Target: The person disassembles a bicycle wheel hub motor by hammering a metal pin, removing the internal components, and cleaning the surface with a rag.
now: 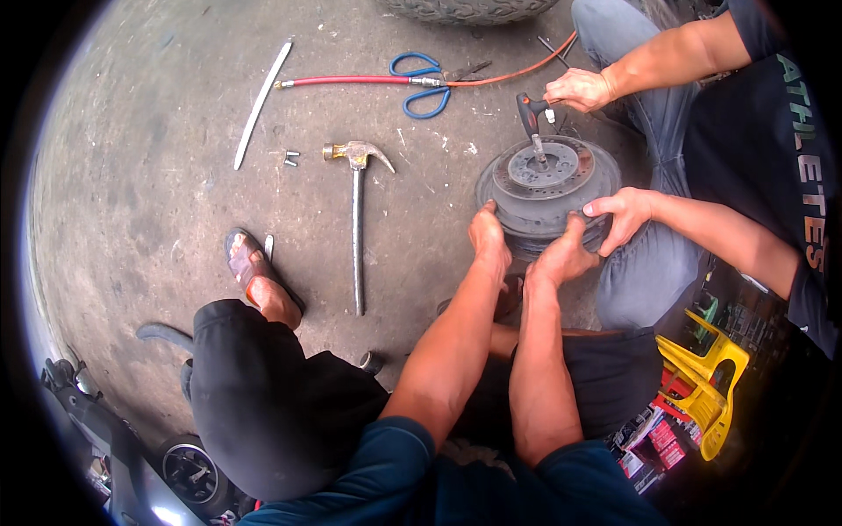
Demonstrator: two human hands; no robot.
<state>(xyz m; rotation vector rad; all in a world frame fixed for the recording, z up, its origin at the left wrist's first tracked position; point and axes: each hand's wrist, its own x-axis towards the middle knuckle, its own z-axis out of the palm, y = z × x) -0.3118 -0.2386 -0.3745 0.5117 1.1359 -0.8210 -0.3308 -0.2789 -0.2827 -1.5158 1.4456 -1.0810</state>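
Note:
A grey metal wheel (532,219) lies flat on the ground ahead of me, with a round brake disc (583,167) on top. My left hand (489,235) grips its near left edge; the thumb shows and the other fingers are mostly hidden beneath. Around the near right edge is my right hand (566,256), thumb up against the side. A co-worker's lower hand (624,219) holds the wheel's right side, close to mine. Their upper hand (579,90) is at the black-and-orange handle of a tool (531,112), whose shaft stands tilted at the disc's hub.
Left of the wheel lie a claw hammer (358,228), small metal pieces (291,158) and a flat metal bar (261,110). A red air hose (351,81) crosses blue-handled scissors (419,110). A tyre (469,9) is at the far edge; a yellow plastic stool (721,368) stands right.

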